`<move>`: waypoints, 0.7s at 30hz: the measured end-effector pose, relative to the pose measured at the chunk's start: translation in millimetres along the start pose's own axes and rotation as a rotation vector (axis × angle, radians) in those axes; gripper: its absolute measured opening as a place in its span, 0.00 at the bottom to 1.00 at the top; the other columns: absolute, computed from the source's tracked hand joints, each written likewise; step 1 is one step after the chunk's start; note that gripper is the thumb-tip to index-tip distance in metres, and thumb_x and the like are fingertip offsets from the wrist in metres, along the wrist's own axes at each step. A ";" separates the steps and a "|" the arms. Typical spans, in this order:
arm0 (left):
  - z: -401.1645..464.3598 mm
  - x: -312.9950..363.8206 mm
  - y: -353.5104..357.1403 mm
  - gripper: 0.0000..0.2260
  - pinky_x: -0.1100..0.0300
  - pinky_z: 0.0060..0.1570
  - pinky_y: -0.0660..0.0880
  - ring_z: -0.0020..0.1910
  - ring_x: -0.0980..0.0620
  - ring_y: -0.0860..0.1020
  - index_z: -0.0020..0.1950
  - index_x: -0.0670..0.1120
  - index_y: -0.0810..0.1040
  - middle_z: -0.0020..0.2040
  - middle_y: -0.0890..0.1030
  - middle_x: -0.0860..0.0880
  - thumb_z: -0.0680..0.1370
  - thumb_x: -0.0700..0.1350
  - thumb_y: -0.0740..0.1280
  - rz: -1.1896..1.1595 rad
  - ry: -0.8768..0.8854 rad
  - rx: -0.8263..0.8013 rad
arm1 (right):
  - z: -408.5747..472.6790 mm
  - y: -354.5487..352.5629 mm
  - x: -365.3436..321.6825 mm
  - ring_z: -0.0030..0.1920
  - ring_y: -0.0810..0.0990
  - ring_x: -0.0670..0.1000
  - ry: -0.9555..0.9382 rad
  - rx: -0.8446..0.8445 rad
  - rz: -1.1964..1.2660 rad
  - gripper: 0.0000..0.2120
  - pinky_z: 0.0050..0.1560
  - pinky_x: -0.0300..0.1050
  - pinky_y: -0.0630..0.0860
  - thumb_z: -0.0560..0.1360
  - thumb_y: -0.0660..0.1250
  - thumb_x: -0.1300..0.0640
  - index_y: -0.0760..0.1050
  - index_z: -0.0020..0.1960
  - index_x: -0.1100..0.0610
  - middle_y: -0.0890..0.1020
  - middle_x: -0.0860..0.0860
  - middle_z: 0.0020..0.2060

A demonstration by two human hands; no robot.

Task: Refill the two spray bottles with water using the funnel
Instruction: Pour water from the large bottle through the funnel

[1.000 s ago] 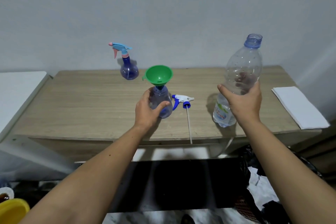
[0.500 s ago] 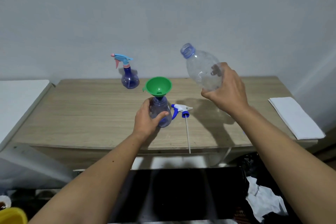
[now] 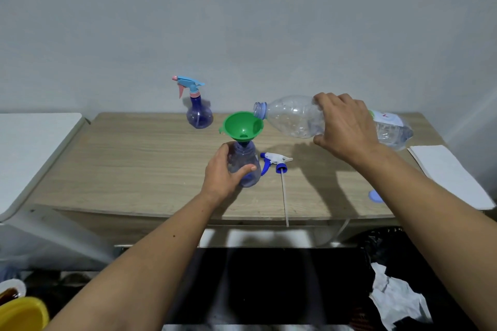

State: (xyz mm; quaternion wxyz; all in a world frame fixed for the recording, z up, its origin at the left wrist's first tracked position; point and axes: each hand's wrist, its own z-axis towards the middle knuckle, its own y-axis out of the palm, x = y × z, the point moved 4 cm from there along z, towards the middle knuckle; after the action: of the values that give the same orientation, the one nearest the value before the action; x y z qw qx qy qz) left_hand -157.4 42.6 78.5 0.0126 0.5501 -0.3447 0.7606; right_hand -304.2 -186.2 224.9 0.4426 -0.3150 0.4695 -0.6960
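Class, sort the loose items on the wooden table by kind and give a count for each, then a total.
Spray bottles: 2, one with its head on, one open under the funnel
Funnels: 1
Detached spray heads: 1
Bottle caps: 1
White paper sheets: 1
Total: 6
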 end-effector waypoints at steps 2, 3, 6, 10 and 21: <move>0.1 0.9 0.0 0.34 0.48 0.65 0.80 0.60 0.50 0.82 0.72 0.47 0.75 0.63 0.84 0.50 0.71 0.53 0.84 -0.003 -0.010 -0.009 | 1.2 -0.6 0.7 0.54 0.78 0.62 -0.016 0.010 -0.025 0.31 0.54 0.55 0.72 0.65 0.77 0.59 0.73 0.66 0.56 0.82 0.53 0.54; 0.2 0.9 0.1 0.34 0.48 0.65 0.80 0.61 0.50 0.82 0.72 0.47 0.75 0.63 0.84 0.50 0.71 0.53 0.84 -0.005 -0.008 -0.011 | 1.9 -0.6 0.6 0.54 0.78 0.62 -0.024 0.012 -0.040 0.31 0.54 0.55 0.72 0.64 0.77 0.60 0.73 0.66 0.56 0.82 0.53 0.54; 0.2 1.2 -0.1 0.34 0.49 0.65 0.80 0.61 0.51 0.82 0.72 0.47 0.75 0.63 0.83 0.51 0.71 0.53 0.84 -0.004 -0.003 -0.016 | 4.3 -2.4 0.8 0.54 0.78 0.62 -0.044 0.018 -0.089 0.32 0.54 0.55 0.72 0.64 0.77 0.60 0.74 0.67 0.55 0.82 0.53 0.55; 0.2 1.6 0.3 0.34 0.52 0.66 0.79 0.62 0.51 0.82 0.73 0.47 0.74 0.65 0.83 0.51 0.71 0.50 0.84 -0.014 -0.013 -0.023 | 5.5 -3.9 2.1 0.55 0.78 0.61 -0.059 0.006 -0.125 0.33 0.55 0.55 0.72 0.64 0.78 0.60 0.74 0.67 0.54 0.82 0.52 0.56; -1.6 4.4 -2.0 0.33 0.52 0.65 0.79 0.61 0.50 0.81 0.72 0.45 0.75 0.64 0.83 0.50 0.72 0.48 0.84 -0.014 -0.002 -0.016 | 0.5 -6.3 -0.3 0.52 0.78 0.60 -0.080 0.002 -0.181 0.31 0.53 0.54 0.72 0.64 0.78 0.60 0.74 0.65 0.54 0.82 0.51 0.52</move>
State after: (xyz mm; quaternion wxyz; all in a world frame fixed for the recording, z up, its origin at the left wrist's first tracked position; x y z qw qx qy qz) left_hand -159.6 43.4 83.0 0.0222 0.5531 -0.3469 0.7571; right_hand -305.6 -185.0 230.9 0.3967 -0.3831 0.4203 -0.7206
